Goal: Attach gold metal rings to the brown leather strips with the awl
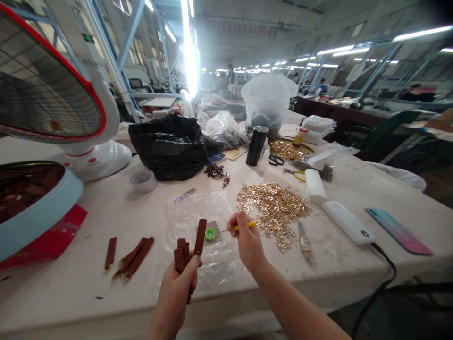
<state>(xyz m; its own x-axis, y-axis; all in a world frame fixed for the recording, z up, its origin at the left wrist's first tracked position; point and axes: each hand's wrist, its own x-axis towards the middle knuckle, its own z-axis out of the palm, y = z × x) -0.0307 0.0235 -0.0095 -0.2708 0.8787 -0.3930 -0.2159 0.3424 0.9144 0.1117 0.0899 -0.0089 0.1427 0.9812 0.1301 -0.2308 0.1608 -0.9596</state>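
Observation:
My left hand (pixel 177 288) is closed around a bundle of brown leather straps (pixel 181 255). One brown strap (pixel 200 236) stands up apart from the bundle, pinched at its lower end by the thumb. My right hand (pixel 247 241) grips a thin yellow-handled tool (pixel 245 226), whose fine tip points left toward a small bright green round container (pixel 210 233). That container rests on a grey square piece (pixel 216 227) over a clear plastic sheet (pixel 170 222). Just beyond my right hand is a spread pile of gold metal rings (pixel 272 203). Several brown straps with gold ends (pixel 136 257) lie to the left.
At left stand a fan (pixel 95 156) and a light blue tin (pixel 42 212) of brown pieces. Behind are a black plastic bag (pixel 168 146), a black cylinder (pixel 256 146) and scissors (pixel 275 160). To the right lie a white power bank (pixel 348 222) with a cable and a phone (pixel 398 231).

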